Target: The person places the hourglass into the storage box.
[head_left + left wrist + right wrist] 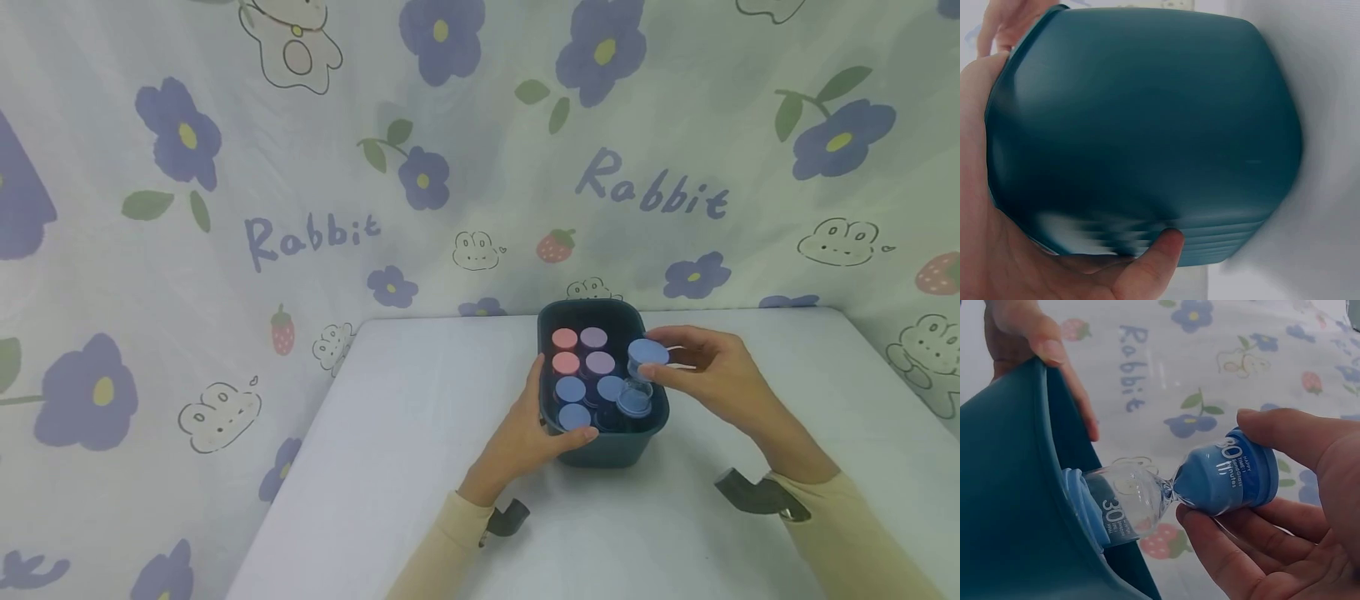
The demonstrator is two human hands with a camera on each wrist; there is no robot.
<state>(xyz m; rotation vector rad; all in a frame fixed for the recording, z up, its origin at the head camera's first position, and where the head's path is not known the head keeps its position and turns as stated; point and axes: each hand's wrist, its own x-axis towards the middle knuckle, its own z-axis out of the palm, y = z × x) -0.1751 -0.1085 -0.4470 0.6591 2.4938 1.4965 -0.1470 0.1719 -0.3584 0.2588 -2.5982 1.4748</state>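
Note:
A dark teal bin (609, 452) stands on the white table (420, 433) and holds several sand timers with pink, purple and blue caps (579, 363). My left hand (534, 427) grips the bin's near-left corner, thumb over the rim; the left wrist view shows the bin's wall (1141, 131) with my thumb (1154, 256) on it. My right hand (697, 367) holds a blue 30-minute sand timer (1210, 478) by its upper cap (647, 352). The timer is tilted, its lower end (1100, 509) at the bin's right rim (1016, 506).
A floral "Rabbit" cloth (315, 237) hangs behind and beside the table. The table's left edge (300, 467) runs diagonally. Bare tabletop lies left of the bin and in front of it.

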